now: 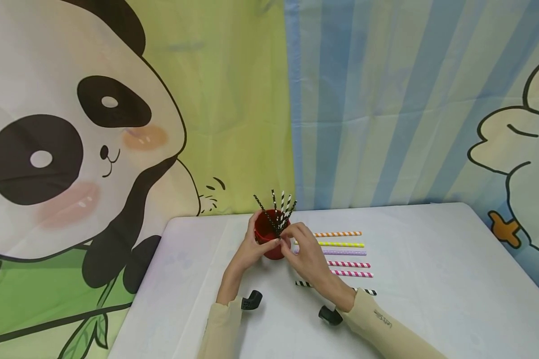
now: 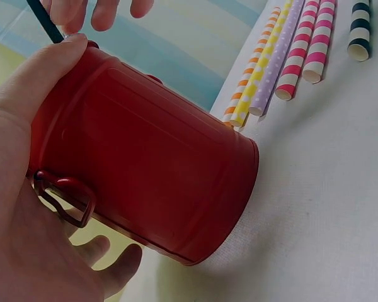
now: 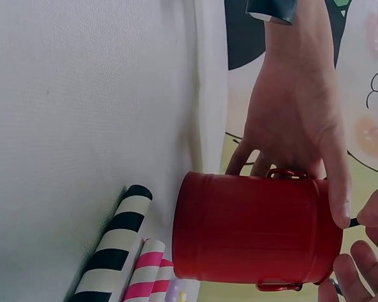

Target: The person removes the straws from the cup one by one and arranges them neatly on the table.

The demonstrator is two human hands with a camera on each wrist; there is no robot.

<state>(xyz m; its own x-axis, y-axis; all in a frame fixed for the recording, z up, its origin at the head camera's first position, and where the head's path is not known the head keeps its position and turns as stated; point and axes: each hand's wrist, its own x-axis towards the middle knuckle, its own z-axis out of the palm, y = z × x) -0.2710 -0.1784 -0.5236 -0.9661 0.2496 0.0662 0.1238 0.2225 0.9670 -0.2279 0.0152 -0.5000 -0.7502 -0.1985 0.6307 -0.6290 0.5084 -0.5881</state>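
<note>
My left hand grips the red bucket from its left side, with the thumb at the rim; the left wrist view shows the bucket tilted in that picture. Several black-and-white patterned straws fan out of its mouth. At the near rim, my right hand has its thumb and forefinger together, pinching a thin dark piece beside the left thumb tip. Whether that piece is a straw cannot be made out. The straws' lower ends are hidden.
Right of the bucket lie an orange striped straw, a yellow one, a purple one, two pink striped ones and black-and-white striped ones, partly behind the right arm. A printed curtain stands behind the white table.
</note>
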